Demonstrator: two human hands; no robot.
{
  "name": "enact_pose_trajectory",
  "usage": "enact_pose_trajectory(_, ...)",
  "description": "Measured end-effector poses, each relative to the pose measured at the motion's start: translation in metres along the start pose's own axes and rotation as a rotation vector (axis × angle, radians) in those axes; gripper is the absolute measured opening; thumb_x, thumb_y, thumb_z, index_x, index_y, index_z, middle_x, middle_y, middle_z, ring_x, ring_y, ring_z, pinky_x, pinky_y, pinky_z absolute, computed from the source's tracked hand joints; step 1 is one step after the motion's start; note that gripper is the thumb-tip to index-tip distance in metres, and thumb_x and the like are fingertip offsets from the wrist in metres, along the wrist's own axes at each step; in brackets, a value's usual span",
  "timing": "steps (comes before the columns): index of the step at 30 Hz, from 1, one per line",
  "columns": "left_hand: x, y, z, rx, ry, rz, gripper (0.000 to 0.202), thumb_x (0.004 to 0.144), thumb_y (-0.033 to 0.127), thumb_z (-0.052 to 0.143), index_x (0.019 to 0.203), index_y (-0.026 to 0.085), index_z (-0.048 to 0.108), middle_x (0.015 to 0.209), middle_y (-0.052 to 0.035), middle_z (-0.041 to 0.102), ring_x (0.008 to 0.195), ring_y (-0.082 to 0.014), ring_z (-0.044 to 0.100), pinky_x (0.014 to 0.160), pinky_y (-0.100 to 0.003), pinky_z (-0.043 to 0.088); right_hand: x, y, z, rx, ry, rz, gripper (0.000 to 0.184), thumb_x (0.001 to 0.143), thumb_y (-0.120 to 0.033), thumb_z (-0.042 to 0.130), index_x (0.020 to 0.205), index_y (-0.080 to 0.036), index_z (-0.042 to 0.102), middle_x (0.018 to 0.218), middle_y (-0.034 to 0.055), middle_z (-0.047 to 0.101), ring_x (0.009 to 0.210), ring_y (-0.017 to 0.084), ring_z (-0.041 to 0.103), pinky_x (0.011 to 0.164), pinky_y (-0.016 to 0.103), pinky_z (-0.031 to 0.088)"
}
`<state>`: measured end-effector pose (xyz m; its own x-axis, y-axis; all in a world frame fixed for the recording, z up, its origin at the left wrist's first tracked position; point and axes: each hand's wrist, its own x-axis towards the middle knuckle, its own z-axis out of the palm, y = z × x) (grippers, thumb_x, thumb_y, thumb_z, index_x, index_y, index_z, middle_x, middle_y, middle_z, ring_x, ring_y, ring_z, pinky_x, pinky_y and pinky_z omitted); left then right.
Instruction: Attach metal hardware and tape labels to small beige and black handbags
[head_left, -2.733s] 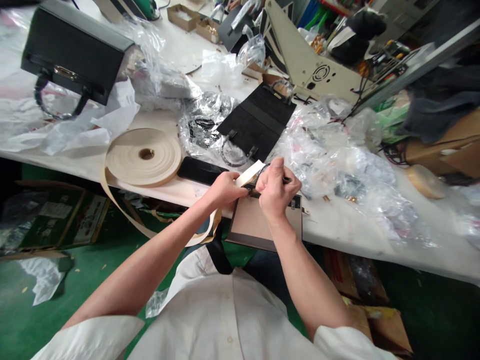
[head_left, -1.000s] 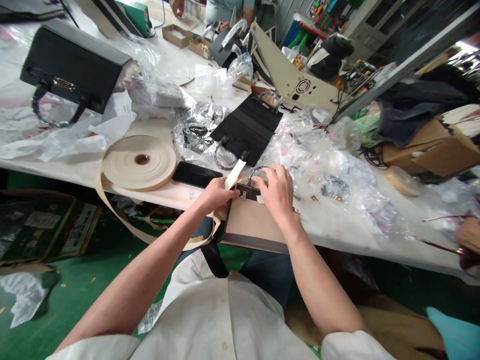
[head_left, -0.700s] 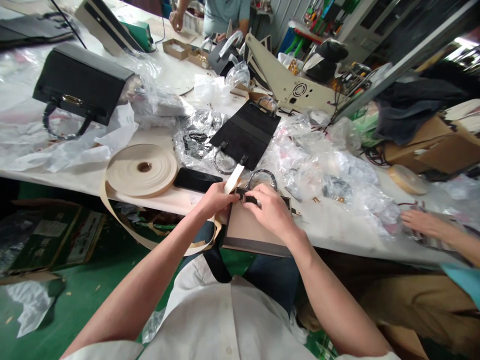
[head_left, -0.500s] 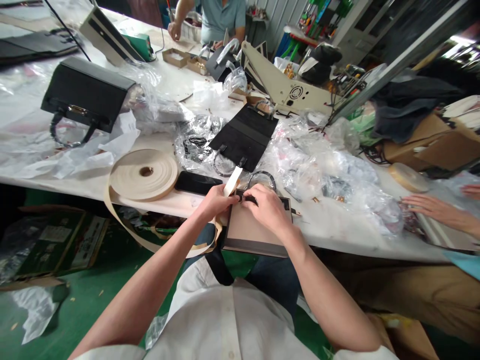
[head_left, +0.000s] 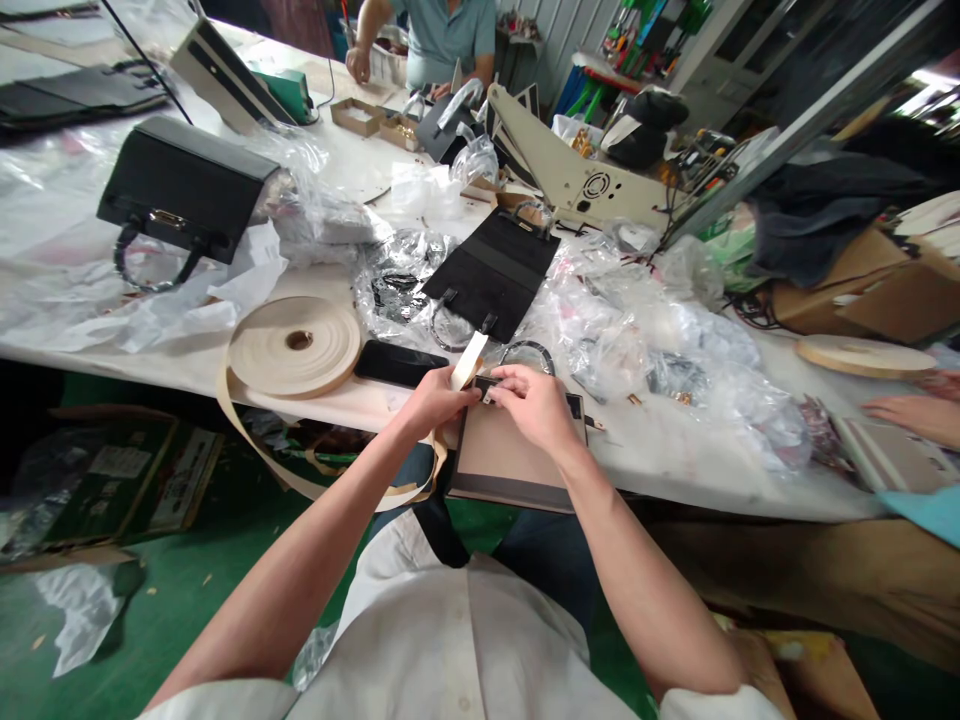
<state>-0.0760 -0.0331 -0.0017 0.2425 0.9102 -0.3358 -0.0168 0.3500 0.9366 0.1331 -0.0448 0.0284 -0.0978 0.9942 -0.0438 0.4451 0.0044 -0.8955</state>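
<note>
Across white worktable (head_left: 664, 450), noted clear plastic wrapping (head_left: 611, 325). Found tan panel (head_left: 506, 452) jutting past near edge. Saw left hand (head_left: 438, 398) closed on cream strip (head_left: 469, 360); saw right hand (head_left: 534, 402) bent over panel's dark upper border, could not tell whether gripping.

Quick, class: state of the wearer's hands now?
Left hand: closed, holding the cream flat tape.
Right hand: partly curled over the tan rectangular panel; grip unclear.
</note>
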Motion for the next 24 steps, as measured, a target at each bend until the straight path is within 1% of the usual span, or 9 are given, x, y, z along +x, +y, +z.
enact_pose_trajectory(1,0.0,0.0,0.0,0.001,0.003,-0.004,0.027,0.086,0.025,0.089,0.092,0.019,0.063,0.062,0.006,0.058,0.047,-0.0096,0.05,0.045,-0.021,0.036,0.002,0.003,0.002,0.005,0.005,0.0,0.026,0.089,-0.035,0.08,0.111,-0.022,0.083,0.093,0.0066,0.086,0.081,0.025,0.081,0.081,0.039,0.066)
enact_pose_trajectory(4,0.0,0.0,0.0,0.0,0.008,-0.005,0.027,0.087,0.024,0.089,0.091,0.019,0.063,0.061,0.006,0.058,0.047,-0.0097,0.051,0.045,-0.02,0.036,0.006,0.007,0.005,-0.037,0.027,-0.028,0.02,0.09,-0.036,0.078,0.103,-0.023,0.085,0.092,0.0068,0.086,0.081,0.025,0.081,0.08,0.039,0.066)
enact_pose_trajectory(6,0.0,0.002,0.001,-0.003,0.01,-0.007,0.025,0.087,0.021,0.088,0.09,0.019,0.063,0.061,0.0063,0.057,0.046,-0.0095,0.05,0.045,-0.02,0.036,0.008,0.007,0.004,-0.06,0.034,-0.044,0.02,0.092,-0.036,0.077,0.103,-0.023,0.086,0.091,0.0062,0.085,0.08,0.025,0.08,0.078,0.039,0.066)
enact_pose_trajectory(10,-0.003,0.008,0.003,0.006,0.019,-0.023,0.023,0.089,0.018,0.086,0.089,0.018,0.063,0.061,0.006,0.057,0.046,-0.0089,0.049,0.045,-0.02,0.035,0.011,0.006,0.001,-0.061,0.003,-0.019,0.018,0.091,-0.035,0.078,0.1,-0.023,0.086,0.093,0.0068,0.087,0.083,0.026,0.082,0.079,0.038,0.066)
enact_pose_trajectory(13,-0.004,0.01,0.003,0.017,0.019,-0.024,0.024,0.089,0.018,0.086,0.089,0.019,0.062,0.06,0.0058,0.057,0.047,-0.0094,0.049,0.045,-0.02,0.034,0.009,0.003,0.002,-0.093,0.018,-0.013,0.015,0.09,-0.034,0.078,0.098,-0.023,0.086,0.093,0.0064,0.087,0.082,0.026,0.082,0.079,0.038,0.065)
enact_pose_trajectory(19,-0.003,0.007,0.002,0.035,0.03,-0.008,0.026,0.086,0.021,0.09,0.089,0.018,0.064,0.062,0.0052,0.058,0.049,-0.0097,0.05,0.046,-0.02,0.035,-0.004,-0.009,0.007,-0.2,0.103,-0.091,0.015,0.094,-0.032,0.075,0.098,-0.022,0.086,0.091,0.0054,0.086,0.079,0.023,0.078,0.079,0.036,0.061)
enact_pose_trajectory(21,-0.004,0.007,0.002,0.043,0.029,-0.003,0.025,0.087,0.021,0.089,0.09,0.018,0.064,0.061,0.005,0.058,0.049,-0.0099,0.051,0.047,-0.02,0.035,-0.006,-0.011,0.008,-0.217,0.113,-0.118,0.016,0.096,-0.032,0.074,0.099,-0.022,0.086,0.091,0.0052,0.085,0.078,0.023,0.077,0.079,0.035,0.061)
enact_pose_trajectory(24,-0.005,0.009,0.002,0.055,0.024,0.003,0.023,0.089,0.02,0.086,0.089,0.018,0.063,0.06,0.0048,0.058,0.049,-0.0105,0.051,0.047,-0.02,0.036,-0.006,-0.009,0.007,-0.277,0.102,-0.174,0.013,0.096,-0.03,0.075,0.097,-0.023,0.087,0.097,0.0058,0.085,0.081,0.023,0.076,0.081,0.036,0.06)
